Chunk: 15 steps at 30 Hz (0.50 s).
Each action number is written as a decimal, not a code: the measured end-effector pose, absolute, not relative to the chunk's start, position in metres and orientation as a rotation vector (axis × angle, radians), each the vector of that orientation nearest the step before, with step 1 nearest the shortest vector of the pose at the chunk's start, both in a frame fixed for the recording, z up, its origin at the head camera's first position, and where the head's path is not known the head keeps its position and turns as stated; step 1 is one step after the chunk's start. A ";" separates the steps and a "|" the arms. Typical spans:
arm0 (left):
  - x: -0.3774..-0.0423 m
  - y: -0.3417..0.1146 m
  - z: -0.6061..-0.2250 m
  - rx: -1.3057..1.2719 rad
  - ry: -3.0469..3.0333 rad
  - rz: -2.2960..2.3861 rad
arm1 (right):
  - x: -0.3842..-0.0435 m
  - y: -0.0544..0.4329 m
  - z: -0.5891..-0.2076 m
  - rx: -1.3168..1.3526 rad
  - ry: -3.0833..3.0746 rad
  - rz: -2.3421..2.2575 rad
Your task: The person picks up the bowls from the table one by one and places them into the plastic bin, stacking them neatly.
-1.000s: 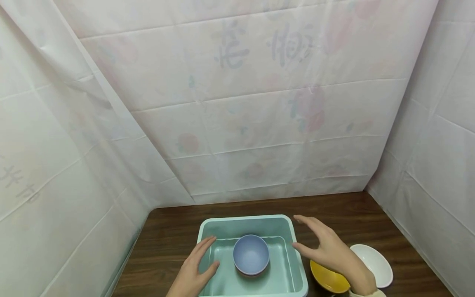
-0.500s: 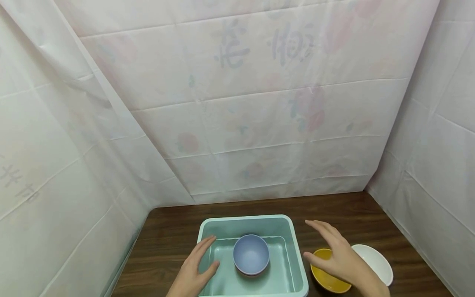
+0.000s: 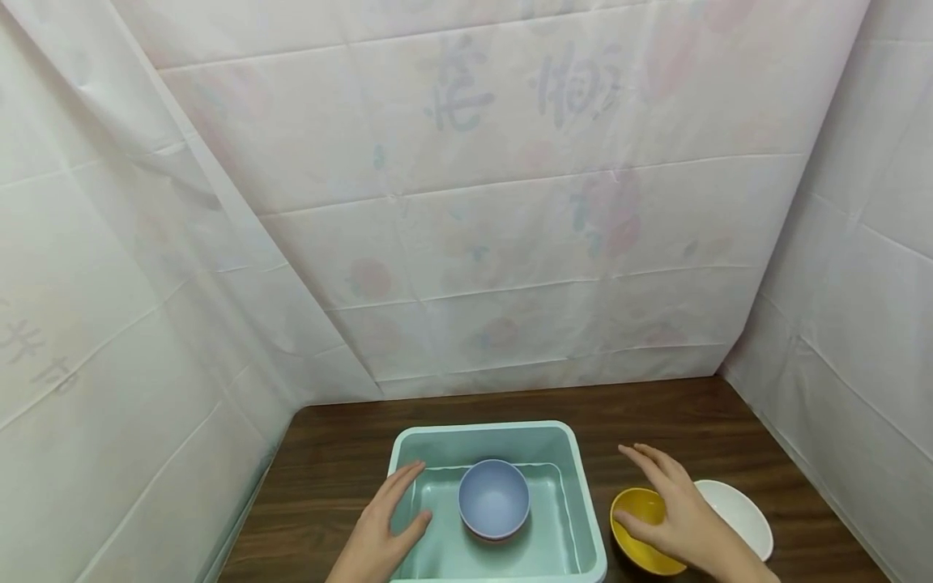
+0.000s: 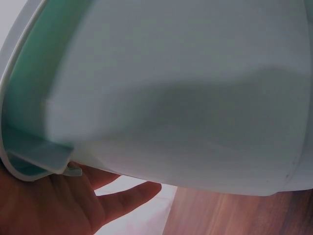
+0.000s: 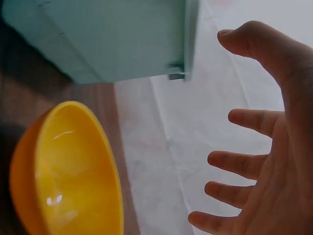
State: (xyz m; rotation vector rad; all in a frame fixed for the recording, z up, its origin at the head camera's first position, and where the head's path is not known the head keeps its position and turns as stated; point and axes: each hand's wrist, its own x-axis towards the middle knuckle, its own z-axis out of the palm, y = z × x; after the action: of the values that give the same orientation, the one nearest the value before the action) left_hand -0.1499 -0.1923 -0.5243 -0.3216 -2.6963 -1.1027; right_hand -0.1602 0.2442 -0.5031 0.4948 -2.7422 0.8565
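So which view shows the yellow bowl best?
Right wrist view: the yellow bowl is large and unobstructed, though cut off below. The head view shows it smaller, partly hidden by the right hand; the left wrist view misses it.

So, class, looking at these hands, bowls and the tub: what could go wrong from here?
First, the right grip is open and not holding the yellow bowl; the white dish lies close by, so reaching for the bowl might knock it. Second, the blue bowl seems stacked on another bowl, so a bump could shift it. Third, the left grip is at the tub's edge and might nudge it.
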 end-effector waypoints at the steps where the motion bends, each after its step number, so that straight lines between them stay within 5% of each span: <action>1: -0.150 -0.192 -0.524 -0.322 -2.696 -1.104 | -0.160 0.245 -0.506 0.502 -2.740 0.846; 15: -0.149 -0.191 -0.521 -0.300 -2.719 -1.163 | -0.159 0.250 -0.537 0.641 -2.638 0.675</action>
State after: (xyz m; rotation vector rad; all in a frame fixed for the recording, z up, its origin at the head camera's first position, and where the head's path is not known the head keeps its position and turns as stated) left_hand -0.1488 -0.1914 -0.5213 -0.3004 -2.7195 -1.1630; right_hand -0.1586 0.2500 -0.5369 0.6413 -2.6380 0.6751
